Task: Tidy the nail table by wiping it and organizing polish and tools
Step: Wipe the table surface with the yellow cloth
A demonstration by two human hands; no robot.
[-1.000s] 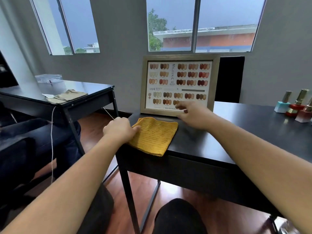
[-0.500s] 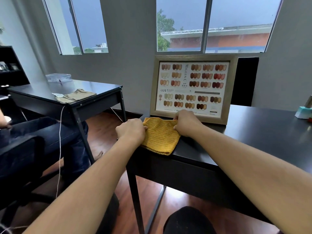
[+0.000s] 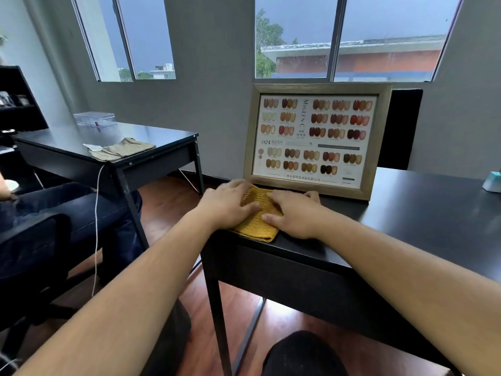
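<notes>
A yellow knitted cloth point(image 3: 257, 226) lies folded at the near left corner of the black nail table point(image 3: 423, 215). My left hand point(image 3: 226, 204) rests flat on the cloth's left side, fingers spread over it. On the cloth's right side my right hand point(image 3: 294, 213) presses down flat. Both hands cover most of the cloth. A framed nail colour chart point(image 3: 314, 137) stands upright just behind the cloth. A pale teal polish bottle base point(image 3: 492, 181) shows at the right edge.
A second black table point(image 3: 70, 142) stands to the left with a beige cloth point(image 3: 122, 151) and a clear plastic box point(image 3: 95, 120). A seated person's legs point(image 3: 54, 204) and a dark chair are at left. A white cord point(image 3: 96, 229) hangs down.
Both hands moved together onto the yellow cloth, which now looks folded narrower. The view shifted left, so the polish bottles at right left the frame.
</notes>
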